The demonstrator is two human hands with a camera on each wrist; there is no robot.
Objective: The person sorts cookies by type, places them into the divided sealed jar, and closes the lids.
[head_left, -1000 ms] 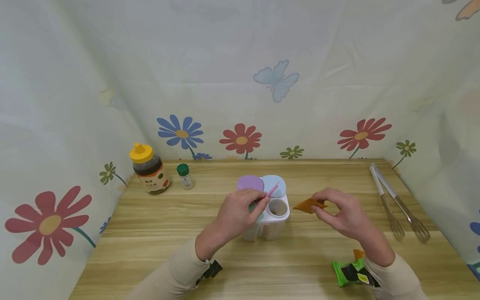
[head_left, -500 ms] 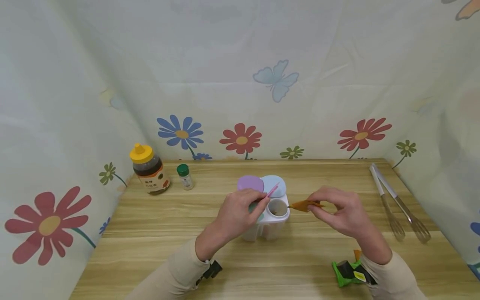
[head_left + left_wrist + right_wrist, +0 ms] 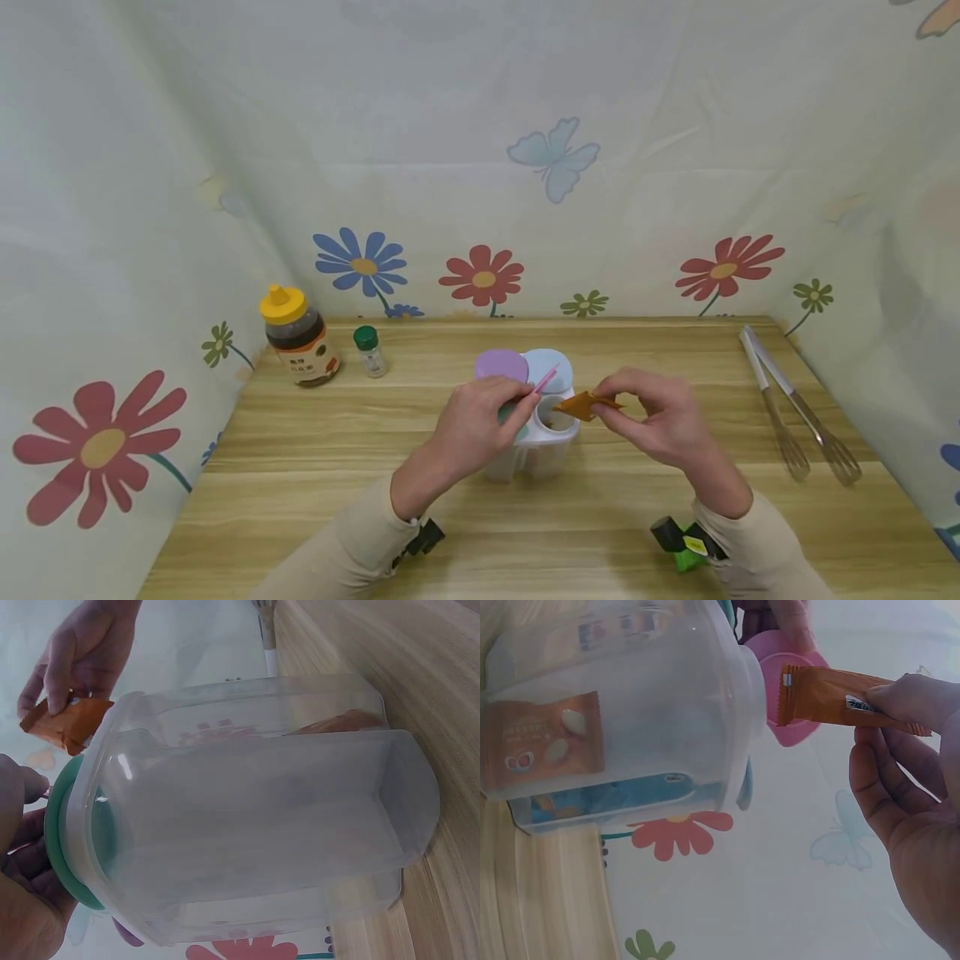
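A clear storage container (image 3: 543, 460) with a white top stands mid-table, with a purple lid (image 3: 501, 366), a light blue lid (image 3: 557, 360) and a green lid (image 3: 64, 832). Over it, my left hand (image 3: 474, 423) pinches a pink lid (image 3: 799, 664), raised beside the uncovered round opening (image 3: 551, 421). My right hand (image 3: 660, 417) pinches an orange snack packet (image 3: 829, 696) between thumb and fingers, its end over that opening. Through the container's wall, the right wrist view shows another orange packet (image 3: 544, 742) and something blue (image 3: 622, 799).
A honey bottle (image 3: 300, 342) with a yellow cap and a small green-capped shaker (image 3: 370, 352) stand at the back left. Metal tongs (image 3: 798, 408) lie at the right. A green packet (image 3: 688, 560) is partly hidden by my right wrist's camera.
My right hand has moved left with the orange snack packet, from beside the container to over its opening. My left hand and the pink lid have stayed in place.
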